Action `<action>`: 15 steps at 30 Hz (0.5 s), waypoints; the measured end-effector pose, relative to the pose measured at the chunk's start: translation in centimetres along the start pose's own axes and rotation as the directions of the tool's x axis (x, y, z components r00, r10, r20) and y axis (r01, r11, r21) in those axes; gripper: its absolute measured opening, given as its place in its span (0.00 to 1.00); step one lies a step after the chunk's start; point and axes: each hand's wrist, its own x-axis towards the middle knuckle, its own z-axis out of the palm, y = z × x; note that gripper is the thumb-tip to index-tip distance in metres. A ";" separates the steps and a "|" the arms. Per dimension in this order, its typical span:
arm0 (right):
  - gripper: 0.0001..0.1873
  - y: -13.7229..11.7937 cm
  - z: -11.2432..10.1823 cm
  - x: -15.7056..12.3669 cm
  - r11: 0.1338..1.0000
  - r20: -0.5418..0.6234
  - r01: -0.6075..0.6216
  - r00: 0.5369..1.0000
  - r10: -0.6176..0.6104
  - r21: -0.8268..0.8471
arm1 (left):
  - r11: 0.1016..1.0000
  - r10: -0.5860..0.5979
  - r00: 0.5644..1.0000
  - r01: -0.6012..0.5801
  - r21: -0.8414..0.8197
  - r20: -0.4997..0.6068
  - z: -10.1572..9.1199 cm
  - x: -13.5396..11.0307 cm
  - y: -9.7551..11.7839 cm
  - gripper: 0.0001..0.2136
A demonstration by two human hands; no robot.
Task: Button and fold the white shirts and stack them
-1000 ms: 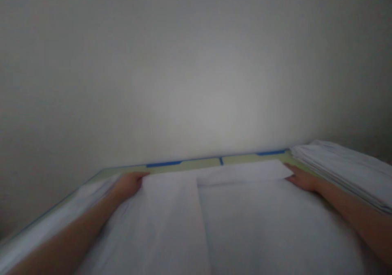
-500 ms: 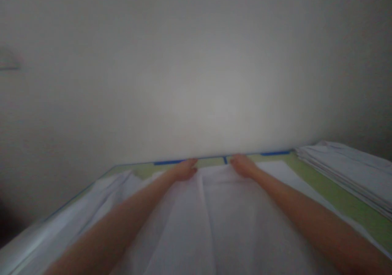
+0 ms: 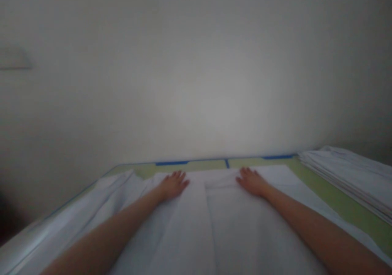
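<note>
A white folded cloth (image 3: 211,226) lies spread on a green table (image 3: 337,201) in front of me. My left hand (image 3: 173,184) rests flat on its far part, fingers stretched out, left of a fold line. My right hand (image 3: 251,181) lies flat on the cloth too, fingers spread, just right of that line. Neither hand holds anything. Both forearms reach across the cloth from the near edge.
A stack of folded white cloths (image 3: 349,175) sits at the right. More rumpled white fabric (image 3: 92,201) lies at the left. Blue tape (image 3: 171,163) marks the table's far edge, against a plain pale wall (image 3: 196,71).
A second ago my hands held the cloth's far corners wide apart. They came together at the far middle, then drew back slightly toward me and now lie flat on the cloth.
</note>
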 end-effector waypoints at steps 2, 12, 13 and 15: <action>0.39 3.8 0.3 -0.3 0.996 0.015 -0.084 0.996 0.085 -0.037 | 0.999 -0.034 0.999 0.035 0.028 -0.010 -0.1 0.0 -2.3 0.31; 0.40 17.5 1.7 -3.1 0.976 -0.097 -0.207 0.975 0.200 -0.068 | 0.989 -0.145 0.988 0.146 0.009 -0.045 -0.6 0.0 -7.1 0.35; 0.39 18.0 1.6 -3.0 0.979 -0.111 -0.198 0.975 0.192 -0.047 | 0.991 -0.133 0.989 0.132 -0.019 -0.058 -0.8 0.0 -7.6 0.34; 0.34 18.7 1.0 -2.6 0.983 -0.135 -0.182 0.974 0.180 -0.004 | 0.990 -0.124 0.988 0.117 -0.077 -0.091 -1.7 0.1 -8.7 0.29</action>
